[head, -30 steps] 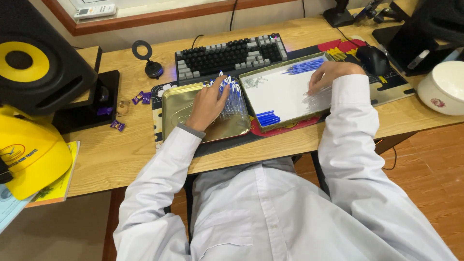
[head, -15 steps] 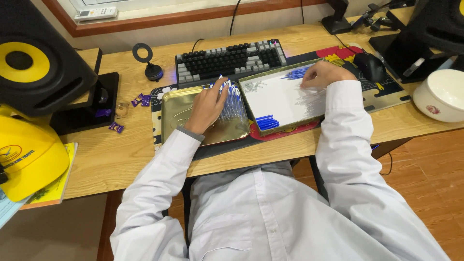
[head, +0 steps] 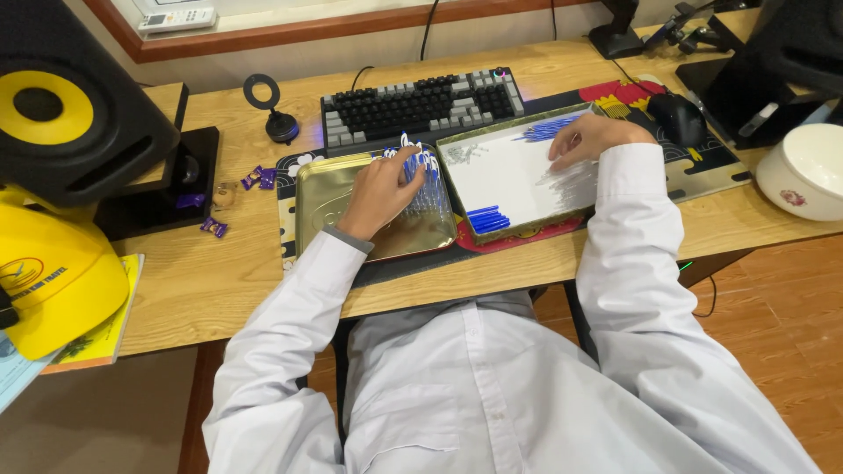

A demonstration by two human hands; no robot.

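Observation:
My left hand [head: 379, 190] lies in a shallow gold tin tray [head: 318, 216], its fingers curled over a bundle of clear pens with blue and white tips [head: 423, 183]. To its right, my right hand [head: 594, 137] rests fingers-down in a white-lined tin box [head: 507, 172], at the box's far side. A heap of blue pen parts [head: 544, 130] lies just left of that hand. Clear pen barrels [head: 569, 181] lie below it, and a small row of blue parts [head: 487, 219] sits at the box's near edge.
Both tins sit on a dark desk mat on a wooden desk [head: 219, 281]. Behind them is a keyboard [head: 420, 104]; a mouse [head: 678, 116] and a white bowl [head: 806, 172] are right. A black-and-yellow speaker [head: 61, 105], yellow helmet [head: 53, 272] and purple candies [head: 256, 177] are left.
My right hand has shifted slightly left along the far side of the white box. My left hand stays on the pen bundle. The view has drifted a little.

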